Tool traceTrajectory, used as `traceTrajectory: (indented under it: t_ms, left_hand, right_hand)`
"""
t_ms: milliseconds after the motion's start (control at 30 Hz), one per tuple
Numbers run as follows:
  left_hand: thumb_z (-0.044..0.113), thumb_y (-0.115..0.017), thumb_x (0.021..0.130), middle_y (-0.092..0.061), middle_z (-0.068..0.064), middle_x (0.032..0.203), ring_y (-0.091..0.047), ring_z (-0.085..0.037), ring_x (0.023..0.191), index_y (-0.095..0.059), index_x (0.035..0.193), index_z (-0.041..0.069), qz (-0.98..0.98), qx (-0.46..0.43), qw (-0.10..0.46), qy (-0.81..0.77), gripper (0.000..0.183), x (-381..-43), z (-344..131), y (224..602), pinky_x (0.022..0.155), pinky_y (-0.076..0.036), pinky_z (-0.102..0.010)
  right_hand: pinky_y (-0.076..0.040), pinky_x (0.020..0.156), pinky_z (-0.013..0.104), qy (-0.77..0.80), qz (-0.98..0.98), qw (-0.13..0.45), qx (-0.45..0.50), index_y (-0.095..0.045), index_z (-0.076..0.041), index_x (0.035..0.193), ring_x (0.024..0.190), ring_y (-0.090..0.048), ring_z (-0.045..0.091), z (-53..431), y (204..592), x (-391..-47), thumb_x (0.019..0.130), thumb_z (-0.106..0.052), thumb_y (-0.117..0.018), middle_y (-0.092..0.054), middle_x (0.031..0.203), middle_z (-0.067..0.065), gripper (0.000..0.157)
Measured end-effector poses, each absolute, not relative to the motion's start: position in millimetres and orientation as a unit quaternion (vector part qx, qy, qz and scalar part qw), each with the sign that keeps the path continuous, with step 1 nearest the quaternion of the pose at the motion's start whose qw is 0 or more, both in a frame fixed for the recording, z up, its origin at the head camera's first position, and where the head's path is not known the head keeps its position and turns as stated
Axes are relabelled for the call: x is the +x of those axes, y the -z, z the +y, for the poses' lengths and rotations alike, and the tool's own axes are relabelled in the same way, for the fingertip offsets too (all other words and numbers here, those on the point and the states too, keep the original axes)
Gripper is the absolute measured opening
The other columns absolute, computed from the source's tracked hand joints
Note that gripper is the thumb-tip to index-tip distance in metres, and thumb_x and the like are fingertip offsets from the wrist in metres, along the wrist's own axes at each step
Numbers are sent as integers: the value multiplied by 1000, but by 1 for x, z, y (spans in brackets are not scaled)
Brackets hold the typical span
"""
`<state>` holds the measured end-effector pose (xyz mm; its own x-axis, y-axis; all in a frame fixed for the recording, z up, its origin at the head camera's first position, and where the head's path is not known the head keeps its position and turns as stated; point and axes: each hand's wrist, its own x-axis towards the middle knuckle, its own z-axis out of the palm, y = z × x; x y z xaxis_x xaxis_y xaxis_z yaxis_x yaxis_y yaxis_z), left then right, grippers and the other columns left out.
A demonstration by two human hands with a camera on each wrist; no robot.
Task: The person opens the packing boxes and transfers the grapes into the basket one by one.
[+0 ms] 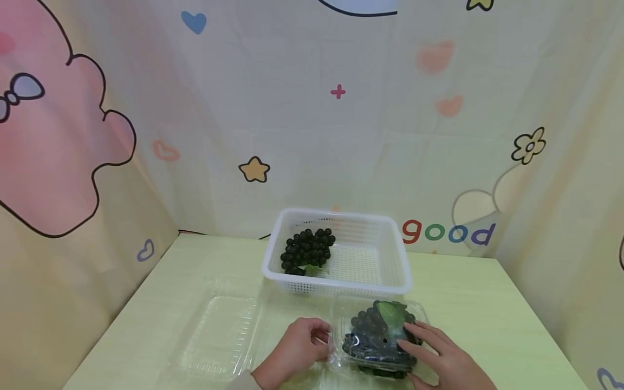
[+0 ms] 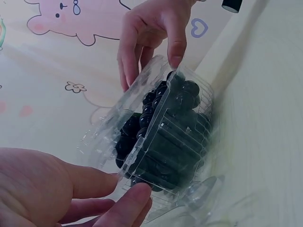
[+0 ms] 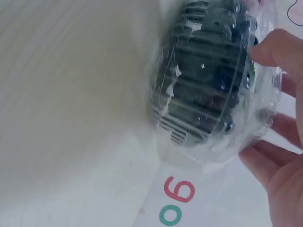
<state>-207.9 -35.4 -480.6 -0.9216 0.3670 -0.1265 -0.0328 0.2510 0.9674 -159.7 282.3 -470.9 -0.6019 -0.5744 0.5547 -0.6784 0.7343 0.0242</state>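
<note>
A clear plastic clamshell box [image 1: 338, 355] stands near the front of the table, its lid over a bunch of dark grapes [image 1: 370, 323] with a green leaf [image 1: 391, 314]. My left hand [image 1: 303, 346] pinches the box's left edge; in the left wrist view, thumb and index fingertips meet at the rim. From the right, my right hand [image 1: 446, 355] holds the box, fingers spread over the lid and thumb at the near rim. The right wrist view shows the ribbed side of the box [image 3: 177, 137] beside these fingers.
Behind the box sits a white plastic basket [image 1: 400, 254] with another bunch of dark grapes [image 1: 307, 249] in its left part. A second clear clamshell box [image 1: 216, 336] lies opened out on the table at left. A patterned curtain [image 1: 302, 119] encloses the back and sides.
</note>
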Motion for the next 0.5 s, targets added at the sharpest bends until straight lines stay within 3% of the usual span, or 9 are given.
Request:
traceTrajectory:
  t_ms: [67, 133, 333, 500]
  left_hand:
    - [-5, -72, 83, -73, -8, 91, -67, -15, 82, -69, 113, -6, 776, 110, 167, -598, 30, -207, -36, 479, 70, -61, -31]
    - [-6, -71, 82, -73, -8, 91, -67, -15, 82, -69, 113, -6, 779, 113, 164, -595, 31, -207, -37, 477, 70, -61, -31]
    - [-7, -69, 81, -73, -10, 91, -66, -14, 82, -69, 115, -8, 780, 117, 165, -593, 34, -207, -37, 476, 69, -61, -31]
    - [-9, -66, 80, -74, -15, 94, -67, -13, 79, -68, 116, -9, 774, 119, 170, -598, 36, -206, -36, 477, 69, -61, -30]
  right_hand:
    - [-61, 83, 22, -89, -904, 243, 341, -72, -28, 126, 118, -62, 27, 288, 468, -158, 62, -30, -97, -67, 133, 7, 68]
    - [-63, 76, 30, -88, -915, 206, 334, -71, -26, 127, 115, -65, 34, 291, 465, -158, 62, -22, -95, -66, 134, 11, 69]
    - [-51, 62, 18, -141, -937, 39, 318, -68, -15, 134, 118, -61, 54, 294, 448, -165, 76, -12, -85, -59, 141, 25, 61]
    - [-47, 59, 17, -154, -939, -22, 306, -68, -10, 134, 118, -62, 54, 292, 431, -170, 79, -9, -81, -59, 143, 27, 56]
